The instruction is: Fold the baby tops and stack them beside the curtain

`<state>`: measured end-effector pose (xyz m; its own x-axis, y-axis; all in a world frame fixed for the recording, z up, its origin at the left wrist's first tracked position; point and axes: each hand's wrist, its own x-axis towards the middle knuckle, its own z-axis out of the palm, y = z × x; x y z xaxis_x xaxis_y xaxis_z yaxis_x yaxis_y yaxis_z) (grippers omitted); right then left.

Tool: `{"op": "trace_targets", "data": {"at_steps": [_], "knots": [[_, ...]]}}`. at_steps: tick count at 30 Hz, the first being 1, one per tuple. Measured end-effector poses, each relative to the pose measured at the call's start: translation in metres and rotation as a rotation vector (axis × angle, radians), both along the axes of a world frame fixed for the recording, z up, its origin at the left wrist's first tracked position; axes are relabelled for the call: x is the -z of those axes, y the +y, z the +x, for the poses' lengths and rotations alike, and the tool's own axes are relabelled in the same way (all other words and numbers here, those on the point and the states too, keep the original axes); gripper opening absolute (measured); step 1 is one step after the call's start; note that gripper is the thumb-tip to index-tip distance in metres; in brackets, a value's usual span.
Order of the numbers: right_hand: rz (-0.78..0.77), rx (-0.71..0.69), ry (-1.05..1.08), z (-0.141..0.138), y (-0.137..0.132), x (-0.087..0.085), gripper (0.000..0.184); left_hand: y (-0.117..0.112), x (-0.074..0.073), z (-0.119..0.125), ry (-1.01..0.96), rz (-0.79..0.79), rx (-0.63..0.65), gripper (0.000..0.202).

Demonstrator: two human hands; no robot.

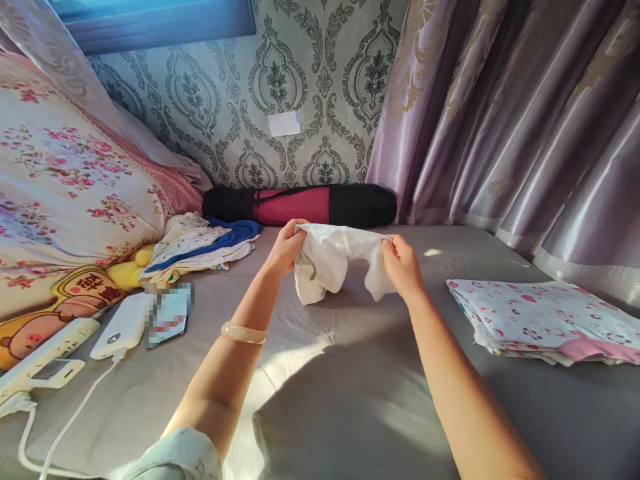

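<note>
I hold a small white garment [327,263] up over the grey bed sheet [350,393], stretched between both hands. My left hand [286,248] pinches its left upper edge, fingers closed. My right hand [403,267] grips its right edge, fingers closed. The cloth hangs crumpled below my hands, just above the sheet. A pale bangle [243,333] sits on my left wrist.
A folded stack of patterned clothes [543,320] lies at the right. A loose pile of clothes [200,247] lies at the left beside a floral quilt [65,180]. A phone [167,315], power bank [123,327] and cable lie front left. A black-and-red roll bag [300,205] rests against the wall; curtains [525,113] hang at the right.
</note>
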<state>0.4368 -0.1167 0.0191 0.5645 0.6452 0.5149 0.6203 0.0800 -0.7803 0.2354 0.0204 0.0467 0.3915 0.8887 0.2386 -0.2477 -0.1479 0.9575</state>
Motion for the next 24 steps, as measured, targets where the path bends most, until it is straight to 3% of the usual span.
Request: {"op": "trace_targets", "data": {"at_steps": [4,7,10,14,20,22,24], "knots": [[-0.025,-0.025,0.024,0.016,-0.024,-0.027,0.030,-0.003,0.012,0.004,0.063,0.030,0.101,0.031],[-0.164,-0.057,0.112,0.029,-0.041,-0.033,0.030,-0.008,0.019,0.007,0.089,0.079,0.176,0.038],[-0.356,-0.071,0.195,0.046,-0.053,-0.027,0.030,-0.013,0.028,0.009,0.112,0.064,0.267,0.041],[-0.538,-0.122,0.090,0.073,-0.060,-0.007,0.027,-0.021,0.040,0.013,0.159,0.018,0.336,0.038],[-0.771,-0.320,-0.046,0.091,-0.059,0.015,0.010,-0.033,0.041,0.023,0.176,-0.018,0.351,0.035],[-0.769,-0.317,-0.021,0.085,-0.055,0.014,0.010,-0.036,0.039,0.025,0.156,-0.010,0.332,0.036],[-0.640,-0.304,-0.011,0.074,-0.050,0.009,0.018,-0.039,0.038,0.027,0.145,-0.017,0.316,0.037]]}}
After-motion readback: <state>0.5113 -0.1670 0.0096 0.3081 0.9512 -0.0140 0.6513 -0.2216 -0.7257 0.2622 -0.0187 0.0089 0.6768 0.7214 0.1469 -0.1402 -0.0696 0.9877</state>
